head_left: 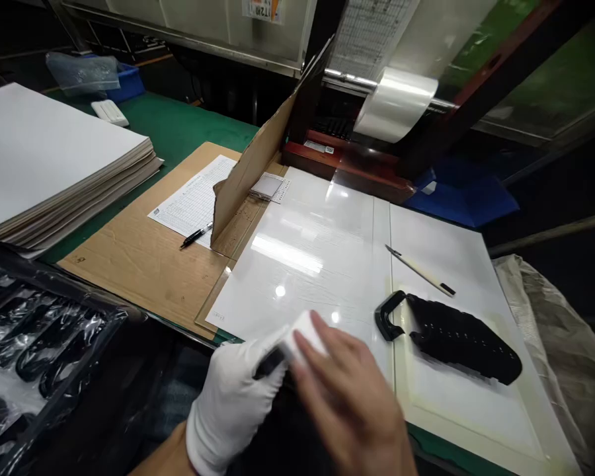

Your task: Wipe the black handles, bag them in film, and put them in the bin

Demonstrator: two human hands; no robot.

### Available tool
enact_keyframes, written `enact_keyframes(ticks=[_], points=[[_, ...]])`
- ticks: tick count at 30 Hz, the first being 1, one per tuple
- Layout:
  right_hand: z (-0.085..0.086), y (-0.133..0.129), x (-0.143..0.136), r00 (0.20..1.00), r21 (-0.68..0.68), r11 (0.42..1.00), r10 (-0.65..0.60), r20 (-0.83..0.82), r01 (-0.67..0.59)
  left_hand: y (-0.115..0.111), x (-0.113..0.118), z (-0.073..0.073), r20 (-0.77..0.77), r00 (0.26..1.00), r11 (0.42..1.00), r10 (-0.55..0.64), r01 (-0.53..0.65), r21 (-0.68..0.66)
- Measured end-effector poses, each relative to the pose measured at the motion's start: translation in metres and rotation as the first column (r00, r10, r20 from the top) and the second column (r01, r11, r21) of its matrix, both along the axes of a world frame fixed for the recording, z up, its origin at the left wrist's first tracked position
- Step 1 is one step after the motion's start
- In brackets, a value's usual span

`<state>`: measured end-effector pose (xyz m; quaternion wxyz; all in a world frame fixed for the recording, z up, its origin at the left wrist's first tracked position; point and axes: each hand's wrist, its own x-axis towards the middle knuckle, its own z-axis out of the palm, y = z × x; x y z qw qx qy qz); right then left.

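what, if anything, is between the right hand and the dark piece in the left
A white item held in the right hand sits between that hand and the dark piece in the gloved left hand. Nothing else visible is in the way; blur hides the exact contact.

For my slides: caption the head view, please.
Gloved left hand holds a black part and bare right hand a blurred white item at a workbench.

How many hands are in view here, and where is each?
2: the gloved left hand at lower centre, gripping a dark piece; and the bare right hand just right of it, blurred, its fingers on a white item.
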<state>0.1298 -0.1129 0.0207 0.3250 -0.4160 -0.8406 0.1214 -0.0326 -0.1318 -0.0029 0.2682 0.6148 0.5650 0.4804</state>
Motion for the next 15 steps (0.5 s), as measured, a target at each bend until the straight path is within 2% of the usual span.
enact_keyframes(ticks=[4,8,11,15], points=[[-0.012,-0.003,0.000,0.994,0.025,0.994,0.102,0.049,-0.104,-0.020,-0.007,-0.014,-0.019,0.999,0.996,-0.047,0.046,-0.077],[-0.031,-0.009,-0.006,0.999,-0.053,0.998,0.026,0.043,-0.023,-0.044,-0.012,-0.035,-0.047,0.999,0.995,0.011,-0.016,-0.099],[-0.040,-0.009,-0.009,0.987,0.033,0.987,0.154,0.053,-0.156,-0.055,-0.013,-0.049,-0.050,0.998,0.987,0.039,-0.046,-0.151],[-0.043,-0.004,-0.008,0.993,-0.052,0.993,0.105,0.050,-0.103,-0.056,-0.009,-0.056,0.106,0.986,0.953,0.126,-0.091,-0.289]])
